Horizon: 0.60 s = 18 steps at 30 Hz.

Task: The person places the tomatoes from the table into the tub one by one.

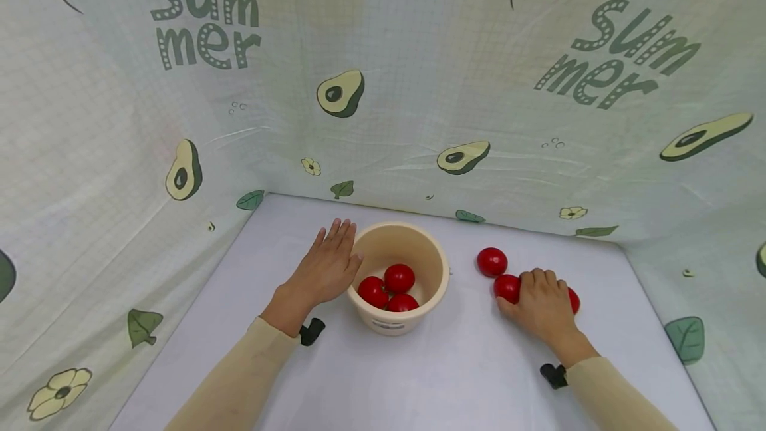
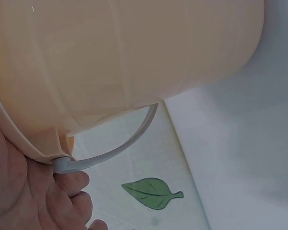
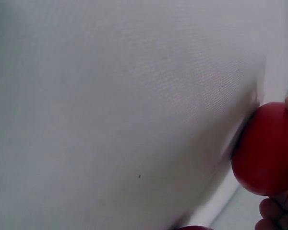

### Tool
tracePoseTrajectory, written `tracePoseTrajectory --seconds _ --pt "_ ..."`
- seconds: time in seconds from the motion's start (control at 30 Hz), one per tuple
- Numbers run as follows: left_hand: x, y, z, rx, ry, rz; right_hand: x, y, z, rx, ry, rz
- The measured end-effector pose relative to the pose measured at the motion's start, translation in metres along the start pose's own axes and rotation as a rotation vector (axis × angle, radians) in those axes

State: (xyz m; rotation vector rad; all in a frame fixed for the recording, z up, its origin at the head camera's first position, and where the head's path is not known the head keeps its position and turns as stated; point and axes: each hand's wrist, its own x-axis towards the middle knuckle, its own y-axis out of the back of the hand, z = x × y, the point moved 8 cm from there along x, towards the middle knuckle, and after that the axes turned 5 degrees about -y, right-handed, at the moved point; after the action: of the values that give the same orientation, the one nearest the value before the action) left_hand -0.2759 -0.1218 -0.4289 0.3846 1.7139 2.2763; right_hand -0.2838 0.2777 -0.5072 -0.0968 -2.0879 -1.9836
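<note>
A cream bucket point(image 1: 441, 285) with a grey handle point(image 2: 120, 152) stands upright on the table, holding three red tomatoes point(image 1: 399, 278). My left hand point(image 1: 326, 265) rests against the bucket's left rim, fingers straight and the palm side touching it. To the right of the bucket, my right hand point(image 1: 543, 304) grips a tomato point(image 3: 266, 151) between thumb and fingers, low at the table. The hand covers part of that fruit in the head view. Just beyond it lies another tomato point(image 1: 492, 262), and one more tomato point(image 1: 574, 300) peeks out beside the right fingers.
A white table surface point(image 1: 473, 378) lies under everything. Behind it and at both sides hangs a pale cloth point(image 1: 401, 118) printed with avocados, leaves and lettering. A black wrist strap piece point(image 1: 312, 331) shows by the left cuff, and another strap piece point(image 1: 553, 376) by the right.
</note>
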Motion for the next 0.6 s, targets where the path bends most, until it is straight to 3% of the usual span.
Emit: tracePoseTrajectory --seconds 0.17,0.3,0.47,0.6 --pt "0.002 -0.001 0.0 -0.002 0.0 -0.003 0.001 0.001 0.0 0.007 -0.015 0.001" --pt "0.002 -0.002 0.001 0.0 0.002 -0.012 0.003 0.012 -0.005 0.011 0.011 0.07" --pt "0.002 -0.001 0.001 0.016 0.0 -0.01 0.015 0.055 -0.025 0.047 0.083 0.267" --pt "0.001 0.0 0.0 0.024 0.006 -0.017 0.034 0.099 -0.056 0.113 0.144 0.391"
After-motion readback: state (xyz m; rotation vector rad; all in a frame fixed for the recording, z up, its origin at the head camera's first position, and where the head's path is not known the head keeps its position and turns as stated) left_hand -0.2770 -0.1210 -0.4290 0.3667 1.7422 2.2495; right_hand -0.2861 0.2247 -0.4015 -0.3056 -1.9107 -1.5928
